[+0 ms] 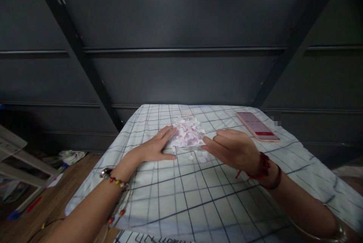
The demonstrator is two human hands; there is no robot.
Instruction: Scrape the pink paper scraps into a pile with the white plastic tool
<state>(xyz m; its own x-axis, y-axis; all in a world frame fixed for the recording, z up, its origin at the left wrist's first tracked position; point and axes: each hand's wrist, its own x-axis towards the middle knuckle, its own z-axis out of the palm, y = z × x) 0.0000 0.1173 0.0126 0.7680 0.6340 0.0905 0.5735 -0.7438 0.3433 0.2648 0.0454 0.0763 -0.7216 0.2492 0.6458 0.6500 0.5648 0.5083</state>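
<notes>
A heap of small torn white and pinkish paper scraps [187, 129] lies on the checked cloth in front of me. Along its near side runs a thin, clear straight edge [188, 147]; whether it belongs to a tray or a strip, I cannot tell. My left hand [155, 146] rests at the heap's left side, fingers spread and fingertips against the scraps. At the right, my right hand [232, 146] has its fingers curled together, the tips at the right end of the clear edge. What they pinch, if anything, is hidden. A few loose scraps [202, 158] lie nearer to me.
A phone [258, 126] with a lit screen lies right of the heap on the white checked cloth [181, 193]. Dark metal panels [184, 76] stand behind the far edge. A pale frame [25, 171] and items on the wooden floor are at the left.
</notes>
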